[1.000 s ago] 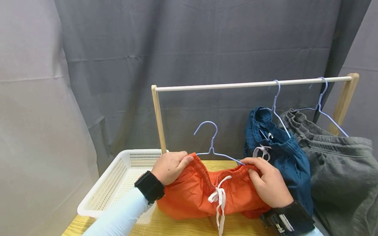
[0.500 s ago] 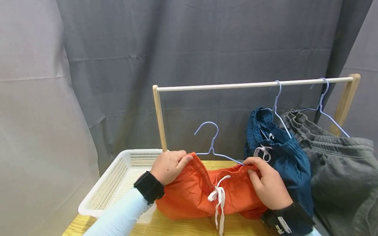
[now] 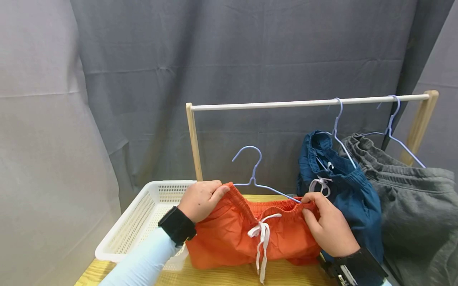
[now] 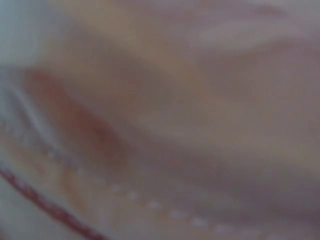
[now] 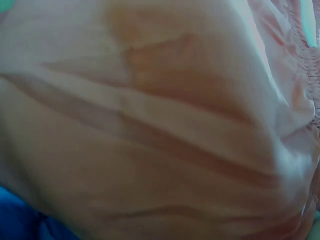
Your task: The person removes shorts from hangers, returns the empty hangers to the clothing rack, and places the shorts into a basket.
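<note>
Head view: the orange pants (image 3: 229, 238) are held up over the worktop (image 3: 214, 278), in front of its back edge and just right of the basket (image 3: 126, 213). The waistband is pinched at one end by the left hand (image 3: 202, 200) and at the other by the right hand (image 3: 327, 224); the two are kept well apart, each with its thumb laid on the front of the cloth, and the other fingertips are partly hidden. Between them, the loose hanger (image 3: 253, 174) is set in the waist opening, its right arm ended beside the right fingers; how far its left arm is tucked in cannot be told. Its hook is raised above the waistband, below the rail (image 3: 257, 105). The white drawstring (image 3: 264, 234) is tied in a bow at the front. Along the worktop's left edge the basket is placed, partly covered by the left sleeve (image 3: 143, 258). Toward the right edge, blue pants (image 3: 352, 202) and grey pants (image 3: 411, 206) are hung from the rail on hangers. In both wrist views only blurred, folded cloth is clearly shown, with a line of stitching in the left.
</note>
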